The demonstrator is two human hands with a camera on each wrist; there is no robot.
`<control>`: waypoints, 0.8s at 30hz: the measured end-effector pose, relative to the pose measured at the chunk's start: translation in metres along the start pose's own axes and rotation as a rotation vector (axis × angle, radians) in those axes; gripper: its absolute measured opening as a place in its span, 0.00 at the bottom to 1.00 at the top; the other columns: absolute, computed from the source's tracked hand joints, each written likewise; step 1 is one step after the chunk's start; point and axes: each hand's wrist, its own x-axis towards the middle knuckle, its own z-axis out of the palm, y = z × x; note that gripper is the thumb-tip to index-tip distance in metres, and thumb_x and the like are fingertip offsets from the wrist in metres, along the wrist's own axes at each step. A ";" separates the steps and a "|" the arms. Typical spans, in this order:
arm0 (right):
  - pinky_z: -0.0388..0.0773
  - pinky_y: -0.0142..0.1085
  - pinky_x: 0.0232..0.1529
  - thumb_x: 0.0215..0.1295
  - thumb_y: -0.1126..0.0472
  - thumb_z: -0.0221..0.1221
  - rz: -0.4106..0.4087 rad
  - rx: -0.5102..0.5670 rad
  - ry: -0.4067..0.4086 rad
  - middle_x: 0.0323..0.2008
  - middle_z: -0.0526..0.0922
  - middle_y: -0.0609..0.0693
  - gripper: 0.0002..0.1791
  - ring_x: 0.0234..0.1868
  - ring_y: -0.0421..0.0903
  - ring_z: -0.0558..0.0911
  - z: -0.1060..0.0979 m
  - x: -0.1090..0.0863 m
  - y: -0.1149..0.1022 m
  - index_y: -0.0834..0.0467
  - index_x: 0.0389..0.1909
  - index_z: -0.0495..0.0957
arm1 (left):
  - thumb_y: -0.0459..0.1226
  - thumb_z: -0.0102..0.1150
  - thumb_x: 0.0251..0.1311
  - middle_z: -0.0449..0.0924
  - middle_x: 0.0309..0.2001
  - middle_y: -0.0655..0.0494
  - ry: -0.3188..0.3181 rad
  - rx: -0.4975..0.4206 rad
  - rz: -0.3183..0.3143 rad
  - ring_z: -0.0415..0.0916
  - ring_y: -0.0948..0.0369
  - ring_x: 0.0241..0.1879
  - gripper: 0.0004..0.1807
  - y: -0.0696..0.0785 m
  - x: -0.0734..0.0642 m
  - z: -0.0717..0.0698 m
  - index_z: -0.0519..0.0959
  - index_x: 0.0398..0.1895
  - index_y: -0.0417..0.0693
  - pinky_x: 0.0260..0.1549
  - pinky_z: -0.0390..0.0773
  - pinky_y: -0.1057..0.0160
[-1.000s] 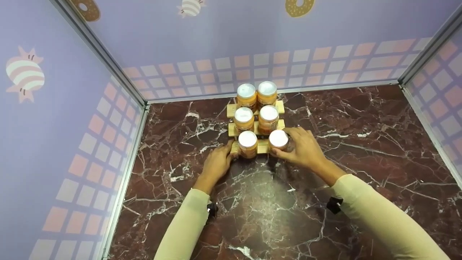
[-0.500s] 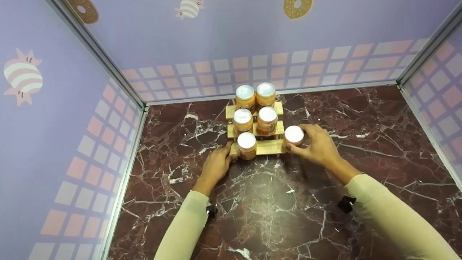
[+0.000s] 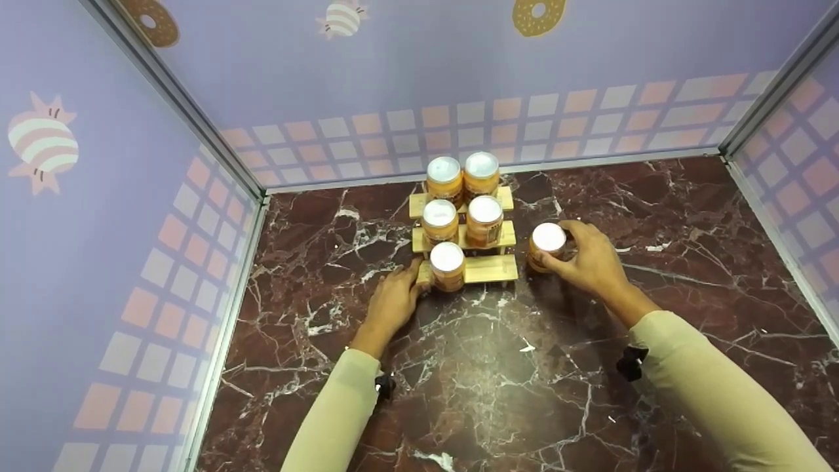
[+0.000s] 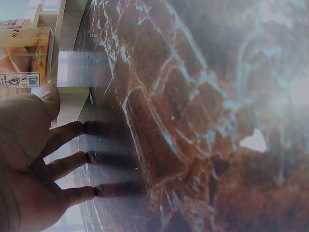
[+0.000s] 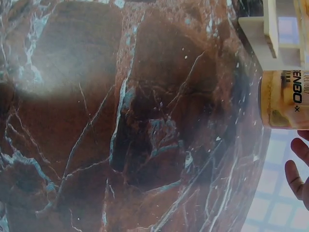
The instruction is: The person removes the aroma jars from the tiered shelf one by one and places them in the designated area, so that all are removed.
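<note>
A stepped wooden rack [image 3: 493,269] with three tiers bears several orange jars with pale lids. One jar [image 3: 448,265] stands at the left of its lowest tier. At that tier's left end, my left hand [image 3: 392,300] pinches the rack between thumb and forefinger; its other fingertips [image 4: 91,192] reach down to the tabletop in the left wrist view. Right of the rack, my right hand [image 3: 593,261] grips another jar [image 3: 545,246] upright, thumb in front and fingers behind. The right wrist view shows this jar [image 5: 282,101] with dark lettering, close by the rack's side.
Two jars [image 3: 485,221] are on the middle tier and two more [image 3: 482,176] on the top one. Dark red marbled tabletop [image 3: 472,380] surrounds the rack. A purple back wall [image 3: 393,78] rises behind it, with side walls left and right.
My right hand has lifted the right-hand jar off the lowest tier and moved it to the right, beside the rack. My left hand has stayed at the rack's left end.
</note>
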 end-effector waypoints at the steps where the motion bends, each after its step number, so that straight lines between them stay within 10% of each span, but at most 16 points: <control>1: 0.79 0.69 0.65 0.65 0.43 0.76 0.012 -0.002 -0.011 0.60 0.85 0.71 0.43 0.60 0.71 0.83 0.000 0.001 0.001 0.68 0.70 0.76 | 0.51 0.60 0.81 0.83 0.74 0.50 0.001 -0.003 -0.001 0.74 0.46 0.79 0.34 0.000 0.000 0.000 0.68 0.86 0.60 0.80 0.66 0.28; 24: 0.75 0.72 0.67 0.74 0.51 0.71 0.085 0.000 -0.063 0.66 0.80 0.74 0.40 0.64 0.75 0.79 0.002 0.017 0.019 0.71 0.74 0.71 | 0.53 0.59 0.81 0.81 0.75 0.52 -0.019 0.039 0.000 0.73 0.47 0.80 0.36 -0.004 0.002 0.003 0.65 0.88 0.61 0.80 0.66 0.29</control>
